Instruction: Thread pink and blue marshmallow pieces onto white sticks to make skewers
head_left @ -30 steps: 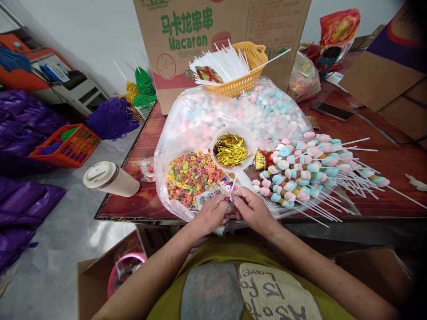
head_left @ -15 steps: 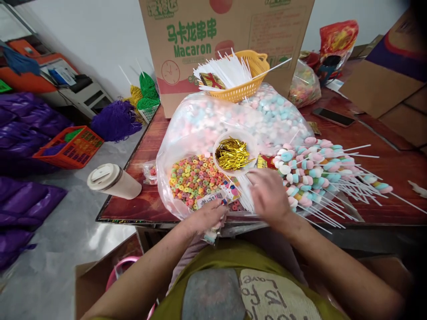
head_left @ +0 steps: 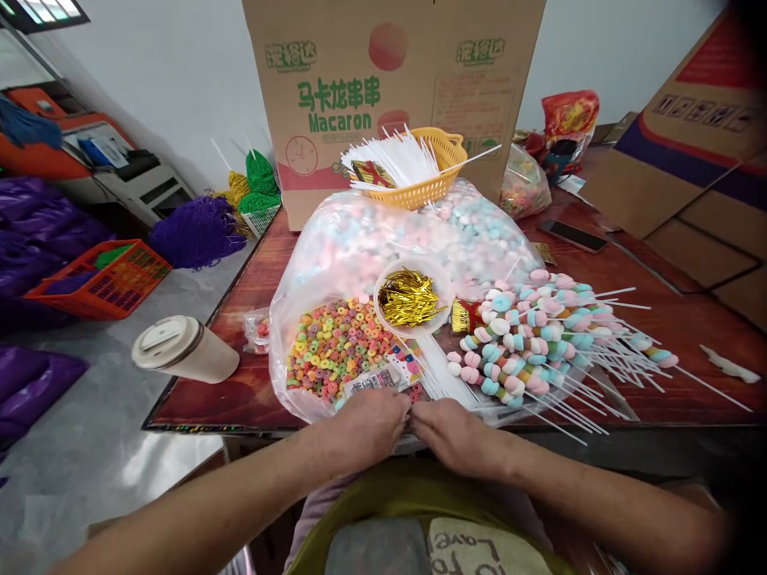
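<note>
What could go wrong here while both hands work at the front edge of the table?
1. The bag of ring candies lies at the edge of the table beside the left hand; a tug might spill rings.
2. The bowl of gold ties sits on soft plastic and could tip.
3. The skewer sticks point toward the right hand; a sweep might scatter them.

- Ring candies [head_left: 332, 347]: orange, yellow, green and pink, in a clear bag [head_left: 280, 335].
- Twist ties [head_left: 408, 297]: shiny gold, in a white bowl [head_left: 379, 303].
- Marshmallow skewers [head_left: 533, 339]: pastel pink, blue, white.
- Basket [head_left: 423, 192]: yellow.
- Box [head_left: 389, 80]: brown, green lettering.
- Counter [head_left: 689, 319]: reddish-brown wood.
- Cup [head_left: 207, 363]: beige, white lid [head_left: 159, 339].
</note>
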`<action>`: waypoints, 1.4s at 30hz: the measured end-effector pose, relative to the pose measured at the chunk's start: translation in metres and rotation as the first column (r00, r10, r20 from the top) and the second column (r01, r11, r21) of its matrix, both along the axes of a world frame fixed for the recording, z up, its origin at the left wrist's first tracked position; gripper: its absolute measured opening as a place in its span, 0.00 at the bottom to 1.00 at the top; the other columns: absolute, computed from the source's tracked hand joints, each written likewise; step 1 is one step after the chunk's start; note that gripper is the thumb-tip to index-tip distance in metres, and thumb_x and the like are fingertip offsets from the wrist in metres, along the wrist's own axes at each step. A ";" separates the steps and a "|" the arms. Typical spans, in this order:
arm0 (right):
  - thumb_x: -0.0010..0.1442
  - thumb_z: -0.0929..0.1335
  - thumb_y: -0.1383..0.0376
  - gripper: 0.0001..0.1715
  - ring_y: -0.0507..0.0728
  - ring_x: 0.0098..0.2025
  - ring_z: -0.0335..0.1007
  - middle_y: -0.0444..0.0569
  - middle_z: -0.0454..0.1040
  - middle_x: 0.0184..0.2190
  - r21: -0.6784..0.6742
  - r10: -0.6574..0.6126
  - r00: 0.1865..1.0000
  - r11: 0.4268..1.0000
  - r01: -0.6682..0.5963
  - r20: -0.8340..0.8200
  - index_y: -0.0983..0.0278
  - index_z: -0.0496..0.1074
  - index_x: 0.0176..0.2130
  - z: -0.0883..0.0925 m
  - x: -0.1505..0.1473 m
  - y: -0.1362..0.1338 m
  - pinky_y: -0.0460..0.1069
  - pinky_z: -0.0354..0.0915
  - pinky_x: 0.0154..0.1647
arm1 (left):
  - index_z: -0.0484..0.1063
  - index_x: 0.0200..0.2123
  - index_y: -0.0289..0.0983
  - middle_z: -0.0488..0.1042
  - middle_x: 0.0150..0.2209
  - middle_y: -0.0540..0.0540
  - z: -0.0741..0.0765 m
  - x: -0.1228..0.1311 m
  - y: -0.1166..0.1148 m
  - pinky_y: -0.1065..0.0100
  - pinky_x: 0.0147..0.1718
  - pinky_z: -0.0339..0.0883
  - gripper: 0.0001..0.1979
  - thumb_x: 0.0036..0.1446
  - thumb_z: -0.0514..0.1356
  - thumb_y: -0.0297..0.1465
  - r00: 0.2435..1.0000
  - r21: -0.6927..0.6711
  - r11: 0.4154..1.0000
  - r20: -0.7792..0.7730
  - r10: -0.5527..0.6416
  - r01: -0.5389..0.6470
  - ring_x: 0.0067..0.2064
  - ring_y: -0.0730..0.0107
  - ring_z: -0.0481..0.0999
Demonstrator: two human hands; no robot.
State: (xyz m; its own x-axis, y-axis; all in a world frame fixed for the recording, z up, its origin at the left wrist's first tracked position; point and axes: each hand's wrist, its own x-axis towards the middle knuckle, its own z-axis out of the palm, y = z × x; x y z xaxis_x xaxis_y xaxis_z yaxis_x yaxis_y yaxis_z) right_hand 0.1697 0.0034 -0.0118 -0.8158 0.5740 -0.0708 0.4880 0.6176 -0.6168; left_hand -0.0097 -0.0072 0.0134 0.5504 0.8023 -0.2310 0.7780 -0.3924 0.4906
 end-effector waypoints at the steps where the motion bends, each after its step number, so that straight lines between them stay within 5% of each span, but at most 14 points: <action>1: 0.61 0.56 0.70 0.15 0.50 0.18 0.58 0.41 0.63 0.15 -0.048 -0.021 1.000 0.999 0.020 -0.009 0.64 0.67 0.28 0.002 -0.001 0.000 0.45 0.59 0.22 | 0.69 0.32 0.35 0.73 0.31 0.41 -0.002 -0.003 -0.003 0.64 0.33 0.65 0.07 0.55 0.51 0.28 0.999 0.113 0.993 0.002 -0.038 0.037 0.32 0.62 0.71; 4: 0.64 0.55 0.67 0.20 0.49 0.13 0.54 0.37 0.59 0.11 -0.119 -0.024 0.999 0.993 0.020 -0.034 0.63 0.68 0.26 0.013 -0.003 0.023 0.44 0.56 0.18 | 0.71 0.36 0.36 0.73 0.33 0.41 -0.012 -0.014 -0.010 0.64 0.36 0.64 0.11 0.59 0.50 0.30 0.985 0.308 0.951 0.161 -0.057 0.004 0.34 0.64 0.71; 6: 0.64 0.56 0.64 0.20 0.49 0.18 0.58 0.40 0.65 0.16 -0.087 -0.050 0.997 0.995 0.045 -0.058 0.62 0.69 0.26 0.020 -0.003 0.057 0.44 0.58 0.21 | 0.72 0.34 0.37 0.74 0.31 0.43 -0.021 -0.019 -0.012 0.66 0.35 0.64 0.10 0.58 0.52 0.33 0.885 0.192 0.936 0.424 0.191 -0.295 0.33 0.66 0.72; 8: 0.63 0.56 0.67 0.19 0.51 0.26 0.63 0.44 0.68 0.23 0.008 -0.142 0.985 0.990 0.144 -0.097 0.64 0.70 0.28 0.024 -0.005 0.099 0.46 0.60 0.29 | 0.73 0.30 0.36 0.72 0.27 0.47 -0.027 -0.020 -0.012 0.69 0.30 0.64 0.10 0.55 0.57 0.37 0.553 -0.154 0.784 0.627 0.548 -0.602 0.29 0.70 0.71; 11: 0.54 0.62 0.74 0.10 0.54 0.37 0.63 0.49 0.67 0.29 0.147 -0.196 0.972 0.966 0.214 -0.127 0.66 0.68 0.24 0.023 -0.011 0.152 0.49 0.59 0.39 | 0.71 0.26 0.34 0.69 0.21 0.51 -0.028 -0.019 -0.009 0.75 0.18 0.54 0.16 0.42 0.65 0.42 0.012 -0.672 0.461 0.558 0.830 -0.579 0.21 0.75 0.68; 13: 0.49 0.64 0.75 0.10 0.56 0.39 0.62 0.50 0.67 0.28 0.202 -0.192 0.972 0.955 0.218 -0.139 0.66 0.66 0.19 0.021 -0.014 0.171 0.49 0.58 0.42 | 0.71 0.25 0.33 0.69 0.20 0.51 -0.023 -0.018 -0.008 0.78 0.15 0.47 0.18 0.37 0.68 0.41 -0.133 -0.807 0.371 0.476 0.870 -0.460 0.20 0.76 0.67; 15: 0.51 0.65 0.73 0.10 0.56 0.42 0.62 0.51 0.68 0.32 0.230 -0.197 0.966 0.945 0.233 -0.169 0.65 0.66 0.20 0.024 -0.015 0.177 0.50 0.58 0.44 | 0.70 0.24 0.32 0.70 0.20 0.50 -0.018 -0.017 -0.007 0.79 0.14 0.44 0.17 0.36 0.69 0.39 -0.196 -0.847 0.358 0.458 0.867 -0.394 0.20 0.77 0.68; 20: 0.60 0.59 0.65 0.11 0.52 0.36 0.67 0.50 0.71 0.37 0.185 -0.258 0.934 0.934 0.307 -0.245 0.65 0.67 0.30 0.040 -0.011 0.141 0.48 0.62 0.37 | 0.71 0.24 0.32 0.71 0.21 0.49 -0.008 -0.009 -0.002 0.80 0.13 0.46 0.16 0.35 0.70 0.36 -0.259 -0.868 0.422 0.484 0.836 -0.261 0.20 0.79 0.67; 23: 0.63 0.54 0.65 0.13 0.48 0.22 0.62 0.43 0.70 0.25 -0.072 -0.306 0.926 0.952 0.297 -0.221 0.64 0.63 0.33 0.042 -0.017 0.090 0.44 0.59 0.23 | 0.72 0.24 0.32 0.68 0.19 0.52 -0.005 0.000 0.002 0.80 0.13 0.48 0.16 0.34 0.71 0.36 -0.242 -0.857 0.470 0.511 0.825 -0.211 0.18 0.82 0.63; 26: 0.57 0.59 0.67 0.07 0.49 0.22 0.61 0.40 0.66 0.21 -0.287 -0.335 0.908 0.922 0.260 -0.252 0.63 0.63 0.29 0.031 -0.027 0.044 0.44 0.58 0.24 | 0.72 0.23 0.32 0.65 0.16 0.54 -0.006 0.008 0.003 0.79 0.12 0.48 0.16 0.35 0.71 0.36 -0.151 -0.839 0.521 0.542 0.827 -0.160 0.15 0.84 0.59; 30: 0.55 0.59 0.65 0.10 0.49 0.19 0.55 0.39 0.60 0.17 -0.487 -0.445 0.866 0.822 0.295 -0.226 0.63 0.63 0.24 0.016 -0.029 0.021 0.44 0.53 0.20 | 0.74 0.28 0.32 0.65 0.16 0.54 -0.009 0.012 0.000 0.79 0.12 0.47 0.18 0.34 0.71 0.36 -0.242 -0.872 0.460 0.488 0.839 -0.165 0.15 0.83 0.59; 35: 0.57 0.61 0.61 0.11 0.51 0.29 0.59 0.43 0.65 0.24 -0.305 -0.544 0.753 0.837 0.455 -0.370 0.64 0.66 0.28 0.032 -0.006 0.020 0.46 0.57 0.30 | 0.73 0.27 0.31 0.68 0.19 0.51 -0.010 0.011 -0.003 0.79 0.15 0.49 0.18 0.34 0.70 0.37 -0.222 -0.875 0.429 0.474 0.852 -0.222 0.21 0.79 0.67; 38: 0.59 0.60 0.58 0.15 0.50 0.26 0.55 0.41 0.61 0.21 -0.250 -0.481 0.791 0.876 0.413 -0.377 0.63 0.62 0.25 0.040 -0.007 0.016 0.45 0.54 0.27 | 0.71 0.25 0.32 0.63 0.16 0.55 -0.011 0.020 -0.005 0.79 0.15 0.47 0.14 0.37 0.68 0.36 -0.123 -0.832 0.461 0.516 0.848 -0.310 0.17 0.84 0.59; 42: 0.59 0.60 0.58 0.17 0.49 0.24 0.55 0.41 0.60 0.19 -0.266 -0.474 0.806 0.878 0.398 -0.355 0.63 0.57 0.22 0.027 -0.024 0.009 0.45 0.54 0.25 | 0.67 0.24 0.34 0.59 0.15 0.57 -0.010 0.030 -0.010 0.79 0.15 0.45 0.09 0.43 0.62 0.34 -0.051 -0.787 0.508 0.557 0.829 -0.350 0.16 0.85 0.53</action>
State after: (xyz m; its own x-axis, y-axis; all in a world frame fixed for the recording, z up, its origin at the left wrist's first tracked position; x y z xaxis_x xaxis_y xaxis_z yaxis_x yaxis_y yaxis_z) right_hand 0.1456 0.0121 0.0154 -0.4598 0.8850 0.0739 0.3691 0.2661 -0.8905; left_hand 0.0203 -0.0175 0.0031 -0.0929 0.9178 -0.3860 -0.3616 0.3301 0.8719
